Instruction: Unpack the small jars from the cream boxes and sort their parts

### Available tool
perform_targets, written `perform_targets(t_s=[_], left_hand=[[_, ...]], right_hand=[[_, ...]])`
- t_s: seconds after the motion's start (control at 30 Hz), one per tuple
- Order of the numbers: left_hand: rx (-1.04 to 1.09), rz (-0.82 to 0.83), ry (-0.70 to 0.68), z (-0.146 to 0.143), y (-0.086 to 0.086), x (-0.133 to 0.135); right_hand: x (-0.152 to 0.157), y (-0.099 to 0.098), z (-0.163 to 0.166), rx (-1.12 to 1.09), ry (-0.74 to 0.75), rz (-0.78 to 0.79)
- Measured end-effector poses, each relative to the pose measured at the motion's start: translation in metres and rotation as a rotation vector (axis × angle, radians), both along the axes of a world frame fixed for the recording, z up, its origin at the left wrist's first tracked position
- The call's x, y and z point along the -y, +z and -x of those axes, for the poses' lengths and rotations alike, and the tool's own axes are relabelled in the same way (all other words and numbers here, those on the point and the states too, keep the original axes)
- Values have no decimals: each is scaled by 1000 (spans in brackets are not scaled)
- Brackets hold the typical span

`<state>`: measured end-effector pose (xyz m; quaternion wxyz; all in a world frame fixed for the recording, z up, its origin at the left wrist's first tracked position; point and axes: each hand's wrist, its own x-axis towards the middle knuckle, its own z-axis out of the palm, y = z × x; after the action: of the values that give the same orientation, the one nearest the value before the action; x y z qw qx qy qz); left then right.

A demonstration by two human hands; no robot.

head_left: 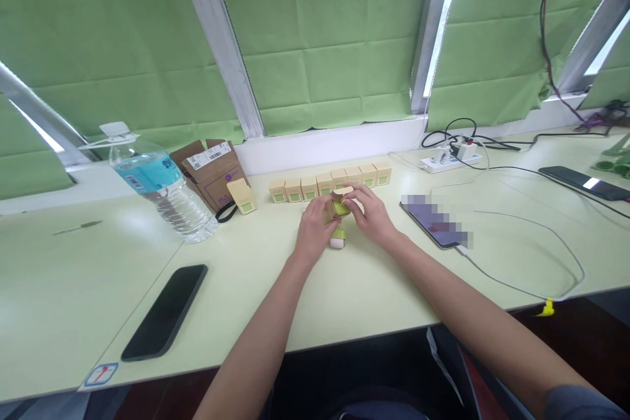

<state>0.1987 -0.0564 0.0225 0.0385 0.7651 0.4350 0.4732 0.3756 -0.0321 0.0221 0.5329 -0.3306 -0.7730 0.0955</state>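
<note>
My left hand [314, 228] is closed on the left side of a small carton [340, 207] with a green face and a pale raised flap. My right hand [370, 213] pinches the same carton from the right, its fingertips at the flap. Just under them, by the left hand's fingertips, a small green-and-white item [337, 240] rests on the table; its upper part is partly covered and its kind is unclear. Behind the hands stands a row of several small tan boxes [310, 188] with green labels. Fingers hide much of the carton.
To the left are a large water bottle [170, 187], an open brown cardboard box [214, 174], a tan box [241, 197], a pen [77, 228] and a black phone [165, 312]. A charging phone [433, 220], a power strip [450, 162] and cables lie right.
</note>
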Motion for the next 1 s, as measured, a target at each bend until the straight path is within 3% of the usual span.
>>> perform_targets(t_s=[0.37,0.8,1.0], left_hand=[[51,22,33,1,-2,-2],[133,52,117,9,-6,-12],[228,132,145,16,-8,-15]], right_hand=[[4,7,-1,-140,-3,-24],[3,2,-1,-270,40,153],[2,0,-3,-228,26,199]])
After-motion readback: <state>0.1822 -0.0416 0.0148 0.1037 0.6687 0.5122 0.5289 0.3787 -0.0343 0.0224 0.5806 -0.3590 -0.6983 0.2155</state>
